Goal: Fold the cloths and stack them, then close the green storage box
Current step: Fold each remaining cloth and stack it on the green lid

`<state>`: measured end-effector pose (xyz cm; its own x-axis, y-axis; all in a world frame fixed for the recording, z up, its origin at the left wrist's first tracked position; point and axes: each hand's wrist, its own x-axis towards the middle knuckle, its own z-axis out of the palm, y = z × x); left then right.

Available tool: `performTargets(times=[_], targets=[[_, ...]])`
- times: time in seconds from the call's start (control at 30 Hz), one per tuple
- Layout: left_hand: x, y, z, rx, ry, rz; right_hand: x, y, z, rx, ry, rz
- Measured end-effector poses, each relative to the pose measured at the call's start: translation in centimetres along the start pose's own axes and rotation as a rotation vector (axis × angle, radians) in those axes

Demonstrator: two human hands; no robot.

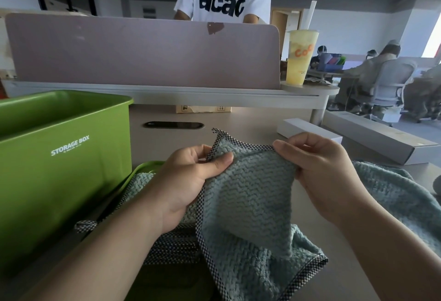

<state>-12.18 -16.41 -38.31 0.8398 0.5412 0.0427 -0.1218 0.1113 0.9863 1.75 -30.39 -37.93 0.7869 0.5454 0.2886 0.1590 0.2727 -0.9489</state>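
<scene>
Two hands share one blue-green cloth (248, 195): the left hand (191, 179) pinches its checked hem, the right hand (327, 171) pinches the top edge, each grip closed on fabric. Below the grips the cloth sags onto the table (238, 121). Left of them stands the green storage box (64, 157), open. Best to pull the edge taut and match corners before creasing.

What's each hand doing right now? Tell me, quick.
Left hand: closed, pinching the teal cloth near its checkered edge.
Right hand: closed, pinching the same cloth's top edge.
</scene>
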Motion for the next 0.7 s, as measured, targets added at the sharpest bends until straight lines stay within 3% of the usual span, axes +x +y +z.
performTargets(times=[0.17,0.27,0.37,0.57,0.7], targets=[[-0.2,0.1,0.3,-0.088,-0.012,-0.059,0.1,0.2,0.0,0.135,0.008,0.119],[-0.5,0.4,0.5,-0.138,-0.022,-0.075,-0.4,-0.6,0.3,0.221,-0.272,0.351],[-0.4,0.7,0.4,-0.194,-0.004,-0.053,-1.2,-1.4,0.2,0.114,-0.475,0.492],[-0.4,1.3,0.0,-0.263,0.005,-0.153,-1.3,-1.5,0.5,0.183,-0.439,0.408],[-0.7,1.3,0.4,-0.265,-0.122,-0.202,-0.9,-1.5,0.1,0.242,-0.371,0.367]])
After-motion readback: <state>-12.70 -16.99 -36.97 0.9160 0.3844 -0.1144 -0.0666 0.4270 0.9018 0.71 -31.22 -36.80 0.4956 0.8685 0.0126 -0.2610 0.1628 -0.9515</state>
